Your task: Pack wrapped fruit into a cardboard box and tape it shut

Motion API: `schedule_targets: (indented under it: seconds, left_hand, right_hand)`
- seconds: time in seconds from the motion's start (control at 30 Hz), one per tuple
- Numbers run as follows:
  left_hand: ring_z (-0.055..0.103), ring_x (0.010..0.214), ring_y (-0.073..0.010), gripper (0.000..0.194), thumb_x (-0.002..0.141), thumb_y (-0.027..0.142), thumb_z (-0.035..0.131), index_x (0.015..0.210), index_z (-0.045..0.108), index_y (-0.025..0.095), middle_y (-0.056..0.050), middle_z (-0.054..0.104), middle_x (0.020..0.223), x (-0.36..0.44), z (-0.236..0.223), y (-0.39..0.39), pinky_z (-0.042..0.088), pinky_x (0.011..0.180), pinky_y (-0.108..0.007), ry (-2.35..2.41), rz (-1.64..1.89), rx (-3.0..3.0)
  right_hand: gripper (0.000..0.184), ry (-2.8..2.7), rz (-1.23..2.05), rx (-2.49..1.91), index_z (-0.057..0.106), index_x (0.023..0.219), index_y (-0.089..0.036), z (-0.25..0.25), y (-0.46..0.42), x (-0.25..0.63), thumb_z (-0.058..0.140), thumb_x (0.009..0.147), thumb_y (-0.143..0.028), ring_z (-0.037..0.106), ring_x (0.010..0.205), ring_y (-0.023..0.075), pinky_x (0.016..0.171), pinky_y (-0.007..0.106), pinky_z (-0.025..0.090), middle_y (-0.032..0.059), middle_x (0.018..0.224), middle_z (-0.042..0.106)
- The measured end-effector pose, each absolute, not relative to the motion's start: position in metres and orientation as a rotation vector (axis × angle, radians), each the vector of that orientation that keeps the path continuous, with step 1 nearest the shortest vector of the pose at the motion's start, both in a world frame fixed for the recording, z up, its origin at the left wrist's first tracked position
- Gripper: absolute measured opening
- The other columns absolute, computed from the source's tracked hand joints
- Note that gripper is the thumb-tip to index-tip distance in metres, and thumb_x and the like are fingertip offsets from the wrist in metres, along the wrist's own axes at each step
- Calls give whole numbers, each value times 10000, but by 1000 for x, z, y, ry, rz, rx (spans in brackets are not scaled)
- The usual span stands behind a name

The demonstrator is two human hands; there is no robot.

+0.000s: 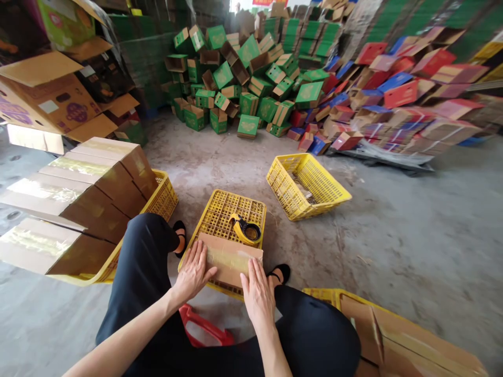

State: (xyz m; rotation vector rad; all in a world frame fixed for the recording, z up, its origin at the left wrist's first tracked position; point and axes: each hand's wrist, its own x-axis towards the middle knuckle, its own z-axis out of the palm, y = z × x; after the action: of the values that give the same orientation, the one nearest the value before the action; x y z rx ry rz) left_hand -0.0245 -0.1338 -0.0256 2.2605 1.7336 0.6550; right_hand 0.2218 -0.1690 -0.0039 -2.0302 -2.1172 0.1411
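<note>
Head: hands on carton, crated boxes

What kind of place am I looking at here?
Likely a warehouse or packing area: a heap of green cartons lies on the bare floor, flattened-looking red and blue boxes are piled beside it, and a tape dispenser sits on an upturned yellow crate.

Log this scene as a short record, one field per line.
Left grip: open, laid on the left end of the taped cardboard piece
Right grip: open, resting on its right end
Work surface: yellow grid-topped crate
Tool: tape dispenser, lying on that crate beyond the cardboard
Left side: taped boxes in a yellow basket
Ahead, right: open yellow bin on the floor
Background: heaped green boxes; red and blue boxes
</note>
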Motion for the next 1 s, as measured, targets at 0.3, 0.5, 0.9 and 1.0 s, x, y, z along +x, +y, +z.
schedule_targets:
  seconds: [0.3,0.5,0.9,1.0]
  left_hand:
    - [217,1553,-437,805,1002,658,416,1520,435,42,-298,265,1648,-13,-22,-137,265,1229,-604,1746,589,2316]
    - [267,1549,-390,689,1020,617,435,1525,427,148,-232,247,1677,25,-18,-138,363,1185,-570,1496,604,2450]
    - [507,1197,-332,688,987,658,459,1513,484,216,-162,547,1346,94,-1,-125,421,1064,-507,1296,368,2557]
    - [512,1164,-329,693,988,646,471,1519,473,200,-165,555,1331,93,1,-121,428,1033,-501,1280,323,2594]
  right_hand:
    - [679,-1809,200,-1926,539,1466,-65,-17,-170,234,313,1065,-565,547,1383,288,1087,384,504,216,1552,497]
    - [469,-1646,184,-1822,694,1218,-90,-26,-160,251,358,1047,-368,702,1113,267,978,388,570,203,1214,720]
    - [499,-1656,308,-1878,678,1304,-114,-27,-162,253,357,923,-147,707,1117,243,970,357,576,166,1229,720]
    - [506,-1643,320,-1887,695,1290,-123,-25,-159,254,368,905,-134,710,1108,238,973,345,575,158,1216,728]
